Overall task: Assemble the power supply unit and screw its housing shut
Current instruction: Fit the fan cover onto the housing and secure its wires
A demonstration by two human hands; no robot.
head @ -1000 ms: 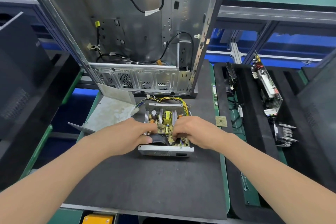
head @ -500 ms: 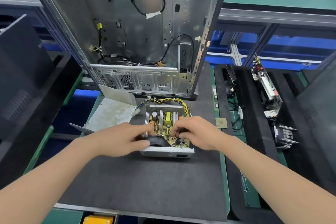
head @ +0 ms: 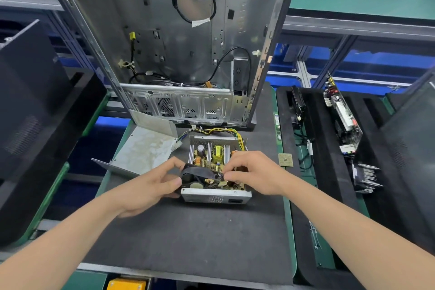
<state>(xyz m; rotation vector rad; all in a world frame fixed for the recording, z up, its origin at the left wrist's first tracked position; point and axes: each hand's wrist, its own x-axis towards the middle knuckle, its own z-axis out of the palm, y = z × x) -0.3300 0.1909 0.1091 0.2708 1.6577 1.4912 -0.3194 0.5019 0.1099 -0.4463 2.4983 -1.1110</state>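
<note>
Both hands were on it. The left hand (head: 150, 183), fingers curled, gripped the left side of the round black plastic fan (head: 200, 173), while the right hand (head: 254, 172) pinched the fan's right edge between thumb and fingertips. The fan hung tilted over the near end of the open silver power supply box (head: 215, 196), circuit board and yellow coils showing inside. That box sat on the dark foam mat (head: 188, 242), just in front of the open grey metal computer case (head: 176, 42). A bent grey metal cover (head: 143, 150) lay to its left.
</note>
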